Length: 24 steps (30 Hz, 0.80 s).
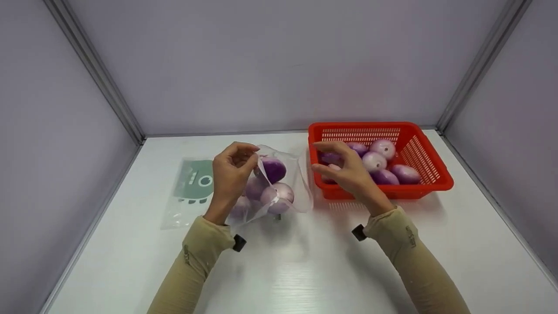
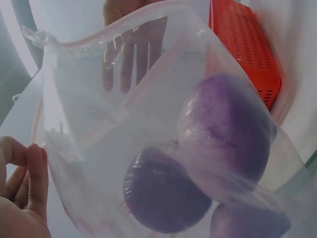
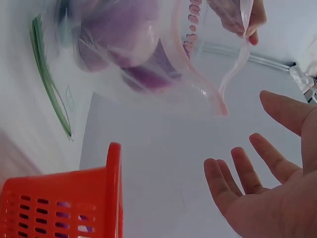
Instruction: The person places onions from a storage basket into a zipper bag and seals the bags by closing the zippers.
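My left hand (image 1: pixel 232 171) pinches the rim of a clear plastic bag (image 1: pixel 301 198) between thumb and fingertips. Inside the bag are several purple onions (image 1: pixel 277 197), seen through the film in all views; in the left wrist view one onion (image 2: pixel 225 134) bulges close to the camera. The bag's mouth gapes toward the right. To the right of it, my right hand (image 1: pixel 348 168) holds nothing, its thumb and fingers spread apart. In the head view this hand overlaps the left edge of a red basket (image 1: pixel 442 181); in the right wrist view its fingers (image 3: pixel 242 171) are apart from the bag.
The red basket at the back right contains several more purple onions (image 1: pixel 383 149). Left of the filled bag, a flat clear bag with a green one-eyed monster print (image 1: pixel 194 185) lies on the white table (image 1: pixel 296 270). Grey walls (image 1: pixel 279 65) stand behind and on both sides.
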Motion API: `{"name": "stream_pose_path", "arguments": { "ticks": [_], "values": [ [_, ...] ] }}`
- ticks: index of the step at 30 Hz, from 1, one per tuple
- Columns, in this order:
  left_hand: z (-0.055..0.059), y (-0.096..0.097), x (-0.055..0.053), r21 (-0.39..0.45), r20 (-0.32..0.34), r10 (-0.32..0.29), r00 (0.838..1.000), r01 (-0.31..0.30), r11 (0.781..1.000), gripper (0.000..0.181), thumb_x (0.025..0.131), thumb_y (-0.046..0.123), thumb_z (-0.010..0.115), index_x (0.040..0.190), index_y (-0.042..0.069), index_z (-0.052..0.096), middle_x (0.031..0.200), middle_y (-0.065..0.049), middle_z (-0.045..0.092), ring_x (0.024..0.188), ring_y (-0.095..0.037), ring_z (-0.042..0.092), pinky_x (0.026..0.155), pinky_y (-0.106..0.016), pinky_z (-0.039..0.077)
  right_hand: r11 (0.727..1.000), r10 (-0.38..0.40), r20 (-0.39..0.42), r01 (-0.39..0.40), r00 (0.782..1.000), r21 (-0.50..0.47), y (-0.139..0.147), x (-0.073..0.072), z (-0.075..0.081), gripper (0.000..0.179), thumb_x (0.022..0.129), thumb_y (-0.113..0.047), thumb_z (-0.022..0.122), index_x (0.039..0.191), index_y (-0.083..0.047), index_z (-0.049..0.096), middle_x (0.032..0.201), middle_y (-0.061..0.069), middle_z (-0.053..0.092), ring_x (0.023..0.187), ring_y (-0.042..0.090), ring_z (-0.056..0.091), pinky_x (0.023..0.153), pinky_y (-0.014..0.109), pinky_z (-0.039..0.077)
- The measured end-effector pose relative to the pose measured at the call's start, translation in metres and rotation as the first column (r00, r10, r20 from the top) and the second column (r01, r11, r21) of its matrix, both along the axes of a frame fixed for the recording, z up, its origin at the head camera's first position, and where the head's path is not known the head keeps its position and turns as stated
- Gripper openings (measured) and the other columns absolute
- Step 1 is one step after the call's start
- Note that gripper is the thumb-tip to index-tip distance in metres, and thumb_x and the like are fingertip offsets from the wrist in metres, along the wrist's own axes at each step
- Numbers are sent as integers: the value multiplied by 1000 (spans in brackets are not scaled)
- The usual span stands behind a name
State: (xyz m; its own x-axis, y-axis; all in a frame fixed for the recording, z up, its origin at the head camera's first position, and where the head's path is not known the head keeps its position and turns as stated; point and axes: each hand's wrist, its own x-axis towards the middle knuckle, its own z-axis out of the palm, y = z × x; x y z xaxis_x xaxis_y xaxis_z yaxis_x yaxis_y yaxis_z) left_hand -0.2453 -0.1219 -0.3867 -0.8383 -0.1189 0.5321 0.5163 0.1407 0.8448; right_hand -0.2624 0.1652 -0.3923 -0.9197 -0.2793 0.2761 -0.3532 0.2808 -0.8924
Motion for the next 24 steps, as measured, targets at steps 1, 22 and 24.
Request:
{"name": "stream_pose_path", "arguments": {
  "ticks": [1,22,24],
  "values": [
    [0,0,0,-1,0,-1,1000,1,1000,14,89,0,68,100,4,76,85,-5,70,68,-17,65,65,-23,57,1000,-14,12,14,1000,-9,5,-2,-1,57,91,-24,80,144,-14,59,143,7,59,132,29,59,110,49,51],
    [1,-1,1,-1,7,3,1000,-3,1000,13,90,0,69,101,5,76,86,-5,70,71,-17,65,68,-21,57,982,-178,313,148,933,118,55,-51,-29,89,91,-53,74,163,-29,28,163,12,38,152,35,36,125,59,28],
    [1,0,1,-2,9,5,1000,-5,1000,13,90,0,70,101,5,76,87,-5,70,72,-17,65,68,-22,57,979,-183,333,139,925,151,52,-55,-30,88,92,-52,74,163,-29,28,165,11,36,154,35,33,125,59,28]
  ]
}}
